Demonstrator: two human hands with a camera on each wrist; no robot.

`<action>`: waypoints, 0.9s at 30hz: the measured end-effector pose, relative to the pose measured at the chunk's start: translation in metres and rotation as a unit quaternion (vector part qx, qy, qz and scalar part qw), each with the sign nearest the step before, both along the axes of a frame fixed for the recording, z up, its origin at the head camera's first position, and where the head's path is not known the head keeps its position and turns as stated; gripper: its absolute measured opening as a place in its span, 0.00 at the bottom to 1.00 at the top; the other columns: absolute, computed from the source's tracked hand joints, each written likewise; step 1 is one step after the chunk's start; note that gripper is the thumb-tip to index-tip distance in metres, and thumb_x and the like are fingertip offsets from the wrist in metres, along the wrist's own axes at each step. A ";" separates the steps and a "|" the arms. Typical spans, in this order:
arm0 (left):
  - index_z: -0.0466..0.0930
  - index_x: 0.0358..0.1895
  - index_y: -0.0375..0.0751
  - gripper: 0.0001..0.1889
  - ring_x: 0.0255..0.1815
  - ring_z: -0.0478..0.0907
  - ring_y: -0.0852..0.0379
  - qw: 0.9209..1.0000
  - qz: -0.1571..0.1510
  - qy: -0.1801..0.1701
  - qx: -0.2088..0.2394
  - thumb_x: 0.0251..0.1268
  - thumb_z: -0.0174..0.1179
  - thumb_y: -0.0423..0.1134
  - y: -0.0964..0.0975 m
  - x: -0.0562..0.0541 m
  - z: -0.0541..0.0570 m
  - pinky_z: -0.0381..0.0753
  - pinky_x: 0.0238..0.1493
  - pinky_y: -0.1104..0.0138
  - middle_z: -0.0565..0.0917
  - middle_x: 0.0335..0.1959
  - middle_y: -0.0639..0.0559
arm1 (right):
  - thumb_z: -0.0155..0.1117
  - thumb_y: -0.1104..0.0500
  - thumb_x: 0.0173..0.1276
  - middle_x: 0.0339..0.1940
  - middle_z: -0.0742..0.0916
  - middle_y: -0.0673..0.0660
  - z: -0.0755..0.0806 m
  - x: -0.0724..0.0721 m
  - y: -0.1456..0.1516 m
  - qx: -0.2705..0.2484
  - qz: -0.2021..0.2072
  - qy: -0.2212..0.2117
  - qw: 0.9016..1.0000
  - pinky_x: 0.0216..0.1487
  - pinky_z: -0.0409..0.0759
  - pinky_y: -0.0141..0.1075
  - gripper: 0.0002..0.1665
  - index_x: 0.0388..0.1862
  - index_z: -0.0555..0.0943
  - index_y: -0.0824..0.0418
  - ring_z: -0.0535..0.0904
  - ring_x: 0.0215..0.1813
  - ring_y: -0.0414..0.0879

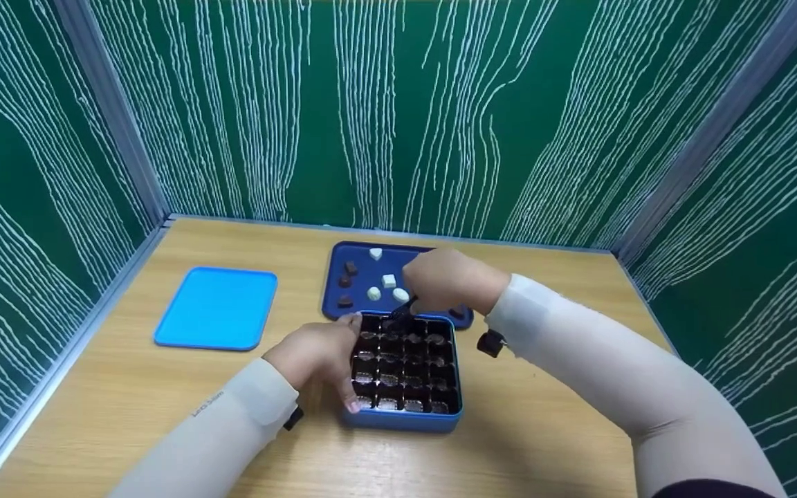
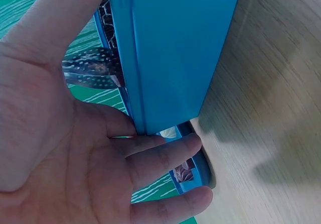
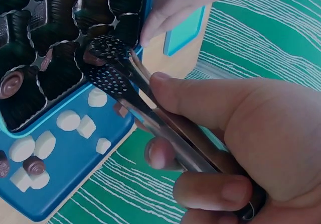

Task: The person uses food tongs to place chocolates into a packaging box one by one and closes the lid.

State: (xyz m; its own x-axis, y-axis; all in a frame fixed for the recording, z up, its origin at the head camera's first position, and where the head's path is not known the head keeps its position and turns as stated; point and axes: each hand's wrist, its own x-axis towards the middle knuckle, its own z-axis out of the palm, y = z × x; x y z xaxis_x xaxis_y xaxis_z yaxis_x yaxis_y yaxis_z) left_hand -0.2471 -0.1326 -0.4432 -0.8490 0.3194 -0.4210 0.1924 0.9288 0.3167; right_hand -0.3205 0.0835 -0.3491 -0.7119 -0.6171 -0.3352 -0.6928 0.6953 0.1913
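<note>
A blue box (image 1: pixel 405 420) with a dark brown compartment insert (image 1: pixel 389 366) stands on the table. My left hand (image 1: pixel 319 353) holds its left side, thumb at the near corner and index finger at the far one; its other fingers extend loosely in the left wrist view. My right hand (image 1: pixel 443 280) grips metal tongs (image 3: pixel 165 133) with perforated heads. Those heads are nearly together over a far-left compartment, a brown chocolate (image 3: pixel 93 58) between or just behind them. Another round chocolate (image 3: pixel 11 84) sits in a different compartment.
Behind the box lies a dark blue tray (image 1: pixel 333 277) with several white pieces (image 1: pixel 389 281) and brown chocolates (image 1: pixel 345 281). To the left is a bright blue lid (image 1: pixel 218 308). Green walls (image 1: pixel 440 138) with white lines enclose the wooden table (image 1: pixel 544 415).
</note>
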 end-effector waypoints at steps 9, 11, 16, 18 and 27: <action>0.41 0.96 0.40 0.89 0.95 0.56 0.37 1.000 -0.005 0.000 0.011 0.32 0.96 0.61 -0.001 0.002 0.001 0.64 0.94 0.44 0.48 0.98 0.43 | 0.79 0.45 0.79 0.37 0.93 0.52 -0.004 0.003 -0.023 0.046 -0.009 0.021 0.999 0.48 0.94 0.42 0.17 0.46 0.91 0.58 0.82 0.33 0.44; 0.41 0.96 0.39 0.89 0.95 0.56 0.37 1.000 -0.008 0.002 0.011 0.32 0.96 0.61 -0.001 0.002 0.001 0.64 0.94 0.46 0.48 0.98 0.42 | 0.79 0.45 0.79 0.38 0.94 0.52 -0.004 0.004 -0.028 0.058 -0.008 0.022 0.998 0.50 0.94 0.42 0.17 0.49 0.91 0.58 0.83 0.34 0.44; 0.41 0.96 0.38 0.89 0.94 0.60 0.37 1.000 -0.009 0.008 0.010 0.32 0.97 0.61 -0.002 0.001 0.000 0.67 0.93 0.47 0.49 0.98 0.42 | 0.79 0.43 0.78 0.34 0.92 0.51 -0.009 0.003 -0.043 0.096 0.007 0.030 0.995 0.48 0.93 0.39 0.18 0.49 0.91 0.57 0.82 0.33 0.44; 0.42 0.96 0.38 0.89 0.93 0.62 0.37 1.000 -0.010 0.009 0.008 0.32 0.97 0.62 -0.002 0.001 -0.001 0.69 0.92 0.47 0.50 0.98 0.42 | 0.79 0.43 0.78 0.31 0.89 0.50 -0.013 0.002 -0.047 0.111 0.012 0.028 0.993 0.42 0.89 0.36 0.18 0.47 0.91 0.56 0.79 0.31 0.43; 0.41 0.96 0.41 0.89 0.92 0.63 0.34 1.000 -0.007 0.005 0.003 0.32 0.96 0.64 -0.003 0.000 -0.003 0.70 0.91 0.45 0.49 0.98 0.43 | 0.79 0.42 0.78 0.36 0.93 0.51 -0.012 0.003 -0.047 0.116 -0.004 0.007 0.993 0.44 0.90 0.37 0.21 0.53 0.92 0.58 0.83 0.34 0.44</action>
State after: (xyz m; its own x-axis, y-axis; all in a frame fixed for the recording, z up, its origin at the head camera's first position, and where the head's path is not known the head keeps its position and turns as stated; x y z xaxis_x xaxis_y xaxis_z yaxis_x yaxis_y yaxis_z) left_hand -0.2476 -0.1357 -0.4459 -0.8488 0.3339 -0.4099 0.2088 0.9240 0.3202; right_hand -0.3177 0.0366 -0.3608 -0.7221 -0.5188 -0.4577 -0.6837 0.6365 0.3571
